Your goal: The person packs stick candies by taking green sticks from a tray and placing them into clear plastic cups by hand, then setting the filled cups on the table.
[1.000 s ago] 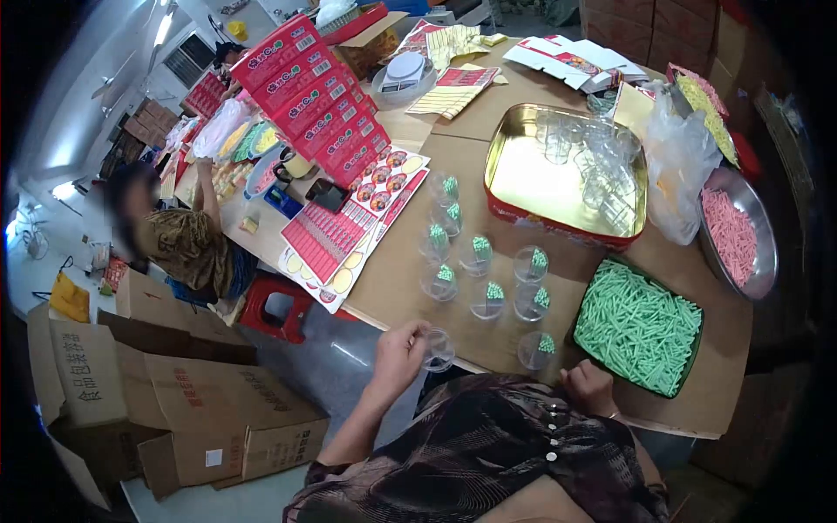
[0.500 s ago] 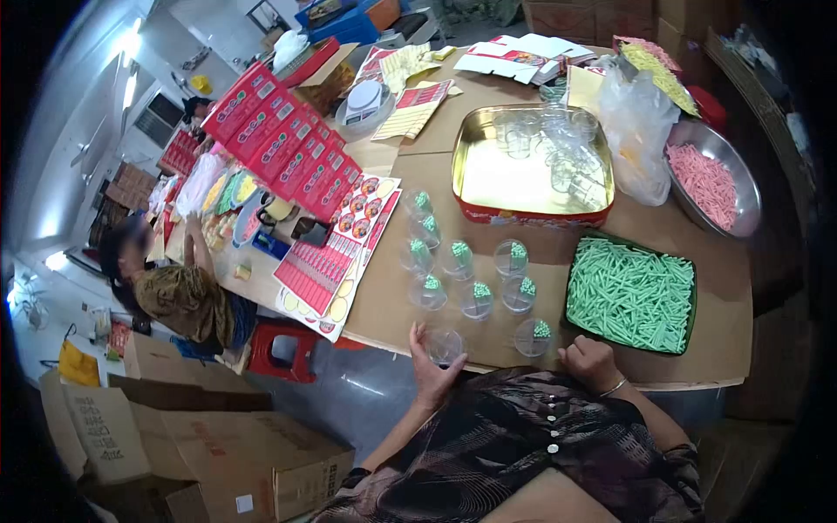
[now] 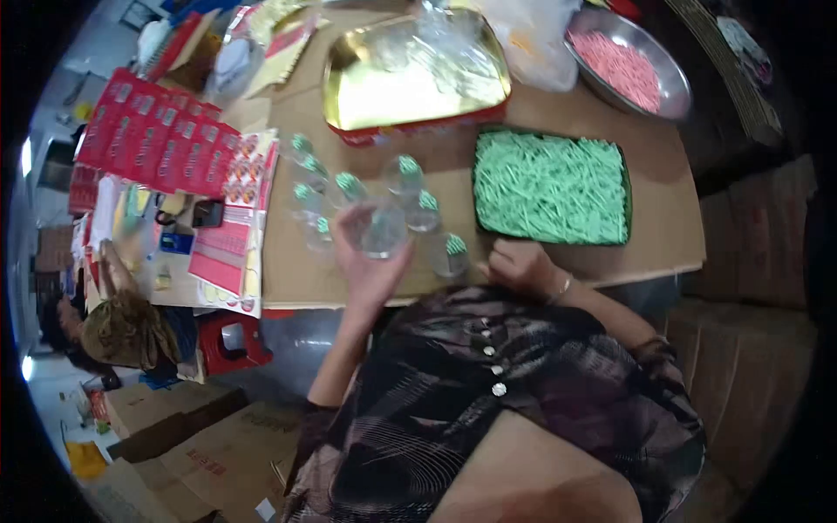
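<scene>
My left hand (image 3: 373, 268) is wrapped round a clear plastic cup (image 3: 382, 232), lifted in front of the other cups. Several clear cups, such as one cup (image 3: 451, 260) near the table edge, stand on the cardboard with bundles of short green sticks inside. My right hand (image 3: 523, 268) rests at the table's front edge with its fingers curled closed; what they hold, if anything, is hidden. Just beyond it lies a dark tray (image 3: 628, 202) heaped with green sticks (image 3: 551, 186).
A gold-lined red tin (image 3: 366, 135) holds clear cups at the back. Beside it are a plastic bag (image 3: 539, 52) and a steel bowl (image 3: 684, 96) of pink sticks. Red printed card sheets (image 3: 161, 131) lie left. Another person (image 3: 139, 327) sits at the far left.
My left hand has raised the clear cup from the table edge toward the rows of cups. The view has shifted, while my right hand stays curled by the green tray.
</scene>
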Action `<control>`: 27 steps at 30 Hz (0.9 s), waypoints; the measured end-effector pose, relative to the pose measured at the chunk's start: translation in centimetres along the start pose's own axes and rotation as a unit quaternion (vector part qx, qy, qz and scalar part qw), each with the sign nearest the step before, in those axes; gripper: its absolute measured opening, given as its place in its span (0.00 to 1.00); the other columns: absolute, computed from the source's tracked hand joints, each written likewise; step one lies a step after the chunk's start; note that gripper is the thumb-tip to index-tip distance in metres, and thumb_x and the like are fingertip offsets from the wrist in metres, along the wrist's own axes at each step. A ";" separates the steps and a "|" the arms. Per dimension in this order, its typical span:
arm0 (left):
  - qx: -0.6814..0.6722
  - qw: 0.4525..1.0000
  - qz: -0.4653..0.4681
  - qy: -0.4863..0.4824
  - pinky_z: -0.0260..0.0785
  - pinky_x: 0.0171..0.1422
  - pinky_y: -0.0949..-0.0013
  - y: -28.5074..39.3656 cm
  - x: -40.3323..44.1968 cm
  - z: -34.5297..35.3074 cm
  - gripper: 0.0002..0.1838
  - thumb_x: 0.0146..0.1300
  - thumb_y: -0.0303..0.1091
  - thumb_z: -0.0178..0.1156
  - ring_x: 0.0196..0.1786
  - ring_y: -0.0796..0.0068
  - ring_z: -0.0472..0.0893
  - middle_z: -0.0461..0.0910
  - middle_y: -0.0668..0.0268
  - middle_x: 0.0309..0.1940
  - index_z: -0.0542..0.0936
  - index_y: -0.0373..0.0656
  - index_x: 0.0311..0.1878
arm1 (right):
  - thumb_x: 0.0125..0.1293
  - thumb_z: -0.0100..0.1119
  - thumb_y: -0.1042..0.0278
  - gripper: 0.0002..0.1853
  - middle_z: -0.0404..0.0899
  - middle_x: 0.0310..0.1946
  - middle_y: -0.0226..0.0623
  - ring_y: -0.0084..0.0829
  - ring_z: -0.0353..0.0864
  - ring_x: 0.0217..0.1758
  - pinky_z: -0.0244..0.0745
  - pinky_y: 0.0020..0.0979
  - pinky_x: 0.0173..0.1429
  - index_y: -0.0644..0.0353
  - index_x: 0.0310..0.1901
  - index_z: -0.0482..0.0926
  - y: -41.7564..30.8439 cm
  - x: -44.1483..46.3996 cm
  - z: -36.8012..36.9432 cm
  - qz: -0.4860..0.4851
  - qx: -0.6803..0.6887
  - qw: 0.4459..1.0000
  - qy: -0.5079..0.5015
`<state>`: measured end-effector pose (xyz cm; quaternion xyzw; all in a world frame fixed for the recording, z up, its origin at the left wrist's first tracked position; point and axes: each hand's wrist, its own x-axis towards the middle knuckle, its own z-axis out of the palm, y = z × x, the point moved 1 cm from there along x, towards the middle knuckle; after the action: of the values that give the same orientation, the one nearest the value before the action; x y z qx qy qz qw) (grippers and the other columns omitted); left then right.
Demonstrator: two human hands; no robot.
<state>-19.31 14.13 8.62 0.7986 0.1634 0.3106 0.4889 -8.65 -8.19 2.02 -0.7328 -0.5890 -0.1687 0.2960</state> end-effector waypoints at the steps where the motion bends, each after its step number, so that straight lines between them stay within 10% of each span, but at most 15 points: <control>1: 0.058 0.998 0.029 -0.024 0.69 0.59 0.67 1.2 1.0 0.9 0.37 0.42 0.27 0.72 0.50 0.67 0.75 0.72 0.60 0.49 0.66 0.40 0.58 | 0.56 0.67 0.71 0.15 0.66 0.20 0.28 0.27 0.63 0.17 0.59 0.28 0.20 0.55 0.22 0.67 -0.4 1.8 -2.2 0.018 0.020 0.999 0.031; 9: -0.074 0.973 0.151 -0.157 0.70 0.58 0.67 5.0 2.9 8.5 0.39 0.44 0.24 0.70 0.50 0.66 0.77 0.72 0.60 0.51 0.64 0.40 0.62 | 0.56 0.70 0.76 0.11 0.74 0.22 0.26 0.18 0.66 0.22 0.62 0.19 0.28 0.58 0.23 0.75 1.9 8.2 -11.0 0.158 0.183 0.921 0.305; 27: 0.009 0.966 0.246 -0.073 0.70 0.54 0.65 6.1 5.2 8.8 0.37 0.39 0.25 0.71 0.49 0.64 0.75 0.73 0.61 0.49 0.69 0.41 0.57 | 0.54 0.72 0.71 0.10 0.77 0.26 0.26 0.20 0.69 0.22 0.65 0.20 0.25 0.54 0.27 0.77 1.8 10.6 -8.2 0.066 -0.027 0.952 0.299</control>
<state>-9.88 8.21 12.87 0.8391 -0.0718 0.3606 0.4010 -3.44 -5.50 14.21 -0.6938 -0.4189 -0.3759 0.4492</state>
